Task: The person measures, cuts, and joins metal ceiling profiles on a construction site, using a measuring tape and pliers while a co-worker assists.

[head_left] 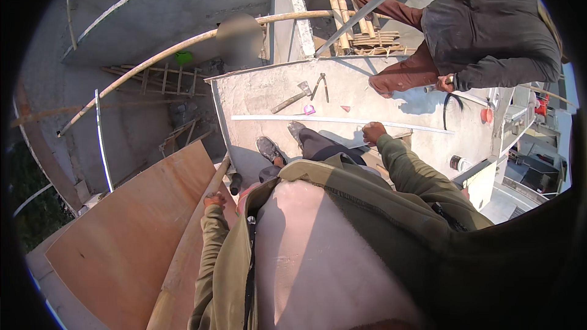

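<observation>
My right hand (373,133) is closed in a fist above the concrete slab, just at the near side of a long white strip (318,120). What its fingers hold, if anything, is hidden. Low on the left, my left hand (214,200) has curled fingers beside a bamboo pole (194,227) and a plywood sheet (131,226); I cannot make out anything in it. Beyond the strip lie a hammer (292,97) with a wooden handle, dark pincers (320,86), a small pink item (309,110) and a small red piece (345,108).
A co-worker (489,36) in dark clothes bends over the slab (257,94) at the far right. Its left edge drops to a lower level with wooden pieces. A curved bamboo pole (165,45) crosses that gap. A white container (458,163) lies at the right.
</observation>
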Action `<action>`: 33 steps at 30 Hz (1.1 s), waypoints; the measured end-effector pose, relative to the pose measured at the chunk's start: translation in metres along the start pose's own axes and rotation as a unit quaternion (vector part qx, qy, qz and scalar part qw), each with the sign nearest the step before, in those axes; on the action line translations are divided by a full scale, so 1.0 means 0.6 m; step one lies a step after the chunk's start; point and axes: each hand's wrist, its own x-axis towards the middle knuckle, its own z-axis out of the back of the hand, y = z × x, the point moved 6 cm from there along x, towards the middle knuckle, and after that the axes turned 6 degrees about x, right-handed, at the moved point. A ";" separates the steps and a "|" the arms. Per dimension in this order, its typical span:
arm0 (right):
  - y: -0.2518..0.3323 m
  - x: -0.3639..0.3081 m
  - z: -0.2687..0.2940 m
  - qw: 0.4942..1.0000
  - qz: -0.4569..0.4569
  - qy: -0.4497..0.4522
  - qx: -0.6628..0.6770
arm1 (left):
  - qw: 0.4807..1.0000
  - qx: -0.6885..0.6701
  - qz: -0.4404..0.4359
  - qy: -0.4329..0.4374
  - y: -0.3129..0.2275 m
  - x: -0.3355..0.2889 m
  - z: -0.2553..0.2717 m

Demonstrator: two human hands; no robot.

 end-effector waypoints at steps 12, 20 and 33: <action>-0.114 -0.094 -0.077 0.984 0.071 -0.047 0.158 | 0.991 0.070 -0.054 0.104 -0.333 0.081 -0.122; -0.124 -0.072 0.025 0.981 0.046 -0.073 0.171 | 0.963 0.138 -0.174 0.151 -0.423 0.027 -0.280; -0.309 0.113 0.079 0.959 0.249 -0.052 -0.127 | 0.821 0.515 -0.243 0.039 -0.416 -0.064 -0.307</action>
